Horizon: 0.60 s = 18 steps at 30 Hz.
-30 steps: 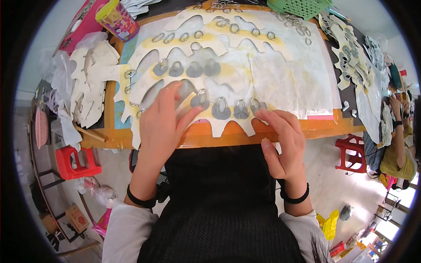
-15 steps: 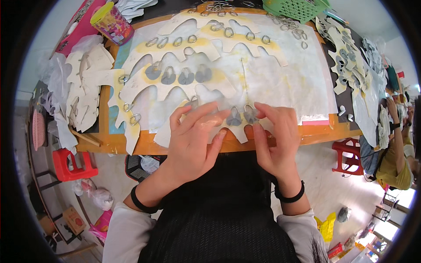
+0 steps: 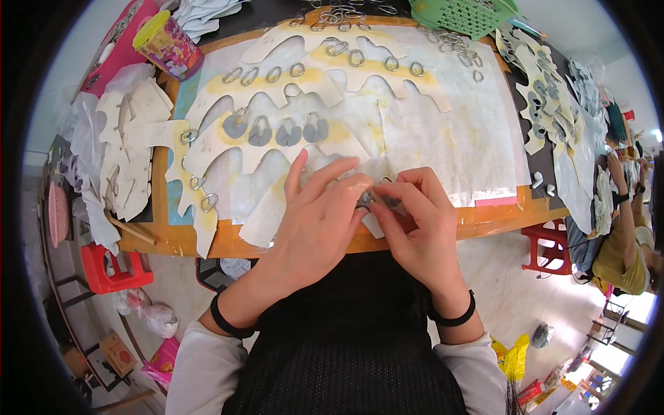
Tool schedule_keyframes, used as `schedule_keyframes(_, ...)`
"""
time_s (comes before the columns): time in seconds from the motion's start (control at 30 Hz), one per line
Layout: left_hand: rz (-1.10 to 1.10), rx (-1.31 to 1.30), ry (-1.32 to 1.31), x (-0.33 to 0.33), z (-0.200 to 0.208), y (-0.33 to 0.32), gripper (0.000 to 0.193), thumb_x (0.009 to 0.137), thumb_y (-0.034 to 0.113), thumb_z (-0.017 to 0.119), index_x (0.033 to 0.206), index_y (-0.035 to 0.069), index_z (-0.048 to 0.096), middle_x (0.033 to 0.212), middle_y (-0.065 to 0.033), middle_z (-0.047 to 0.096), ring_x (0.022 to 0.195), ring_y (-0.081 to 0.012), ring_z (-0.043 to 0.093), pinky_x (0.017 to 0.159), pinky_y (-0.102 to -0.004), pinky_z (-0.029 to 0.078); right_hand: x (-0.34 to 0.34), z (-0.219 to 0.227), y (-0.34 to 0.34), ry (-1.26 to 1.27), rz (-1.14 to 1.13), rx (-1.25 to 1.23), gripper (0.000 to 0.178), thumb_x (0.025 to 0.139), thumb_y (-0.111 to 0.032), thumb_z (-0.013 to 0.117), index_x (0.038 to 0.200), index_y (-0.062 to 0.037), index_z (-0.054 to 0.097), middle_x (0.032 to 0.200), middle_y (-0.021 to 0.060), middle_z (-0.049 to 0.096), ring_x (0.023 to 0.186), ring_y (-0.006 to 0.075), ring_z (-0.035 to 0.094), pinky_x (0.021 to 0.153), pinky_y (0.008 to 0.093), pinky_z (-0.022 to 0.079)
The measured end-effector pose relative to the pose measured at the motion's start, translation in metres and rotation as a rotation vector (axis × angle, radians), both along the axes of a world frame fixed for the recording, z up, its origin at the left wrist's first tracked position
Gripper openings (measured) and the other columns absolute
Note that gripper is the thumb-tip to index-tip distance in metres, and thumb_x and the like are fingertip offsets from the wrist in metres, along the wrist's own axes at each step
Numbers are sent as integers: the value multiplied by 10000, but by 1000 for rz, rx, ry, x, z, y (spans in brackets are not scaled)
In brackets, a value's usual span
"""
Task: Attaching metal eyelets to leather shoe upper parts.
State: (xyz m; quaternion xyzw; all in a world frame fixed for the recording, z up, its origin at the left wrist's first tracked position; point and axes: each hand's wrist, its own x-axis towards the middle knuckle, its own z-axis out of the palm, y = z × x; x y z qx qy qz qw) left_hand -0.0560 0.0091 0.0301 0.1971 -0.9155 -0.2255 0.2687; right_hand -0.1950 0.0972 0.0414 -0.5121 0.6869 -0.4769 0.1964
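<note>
Close to the table's front edge, my left hand (image 3: 315,218) and my right hand (image 3: 425,228) meet over a small grey patch (image 3: 365,199) with a metal ring. Thumb and index finger of each hand close on it, while the other left fingers stay raised. Beneath lies a cut cream piece (image 3: 263,214), largely covered by my left hand. A second metal ring (image 3: 385,180) shows partly behind my right fingertips. Just beyond, another cream piece (image 3: 207,152) carries several grey patches (image 3: 288,131) folded through rings. Farther pieces have bare rings (image 3: 274,74) along yellowish edges.
Loose rings (image 3: 453,43) lie near a green basket (image 3: 463,15) at the back. A colourful tub (image 3: 169,45) stands back left, above stacked cream pieces (image 3: 131,152). More patched pieces (image 3: 546,97) lie at right. Red stools (image 3: 116,270) flank the table; another person (image 3: 626,256) works far right.
My right hand has moved left and its thumb and index finger have closed at the grey patch. My left hand has shifted slightly right, its thumb and index finger coming together there too.
</note>
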Motion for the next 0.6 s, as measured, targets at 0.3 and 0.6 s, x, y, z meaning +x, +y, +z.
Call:
schedule_keyframes(0.3, 22, 56, -18, -1, 2, 0, 379, 724, -15, 634, 1071, 54, 497, 1061, -36, 612, 1152, -266, 489, 1061, -577, 120, 2, -7, -3, 210, 28, -45, 139, 715, 57, 632, 815, -5, 558, 827, 119, 513, 712, 298, 549, 592, 352, 456)
schedule_keyframes(0.6, 45, -90, -77, -1, 2, 3, 190, 721, 28, 639, 890, 110, 672, 1066, -19, 620, 1153, -255, 480, 1048, -623, 81, -3, -6, -2, 266, -7, 10, 223, 733, 86, 587, 936, 15, 526, 906, 155, 491, 670, 306, 521, 567, 361, 443)
